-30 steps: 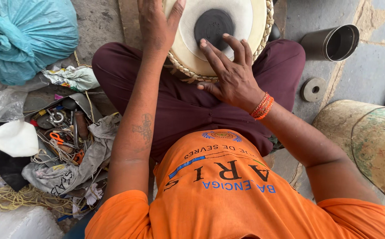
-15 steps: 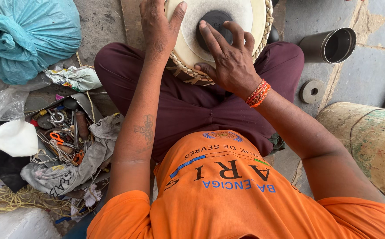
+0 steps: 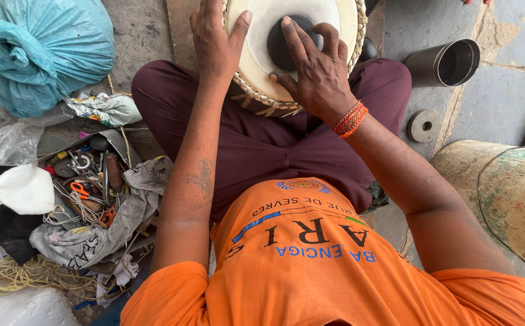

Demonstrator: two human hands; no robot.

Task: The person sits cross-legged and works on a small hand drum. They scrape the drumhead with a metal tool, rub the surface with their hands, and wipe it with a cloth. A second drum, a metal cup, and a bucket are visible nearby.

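A round drum [image 3: 256, 72] with a cream skin, a black centre patch and a braided rim rests against my crossed legs in maroon trousers. My left hand [image 3: 214, 39] lies flat on the drum's left edge, thumb spread over the skin. My right hand [image 3: 314, 69], with orange thread bands at the wrist, presses its fingers on the black patch [image 3: 280, 51], covering part of it. Neither hand holds a tool.
A teal plastic sack [image 3: 51, 48] sits at the far left. Below it lies an open heap of tools, rings, wire and rags [image 3: 87, 193]. A dark metal cylinder [image 3: 447, 63] and a small disc [image 3: 424, 125] lie on the stone floor at right, beside a large worn drum body [image 3: 510, 199].
My right hand slid up from the drum's lower rim onto the black centre patch. The left hand stayed on the left edge. The view shifted slightly.
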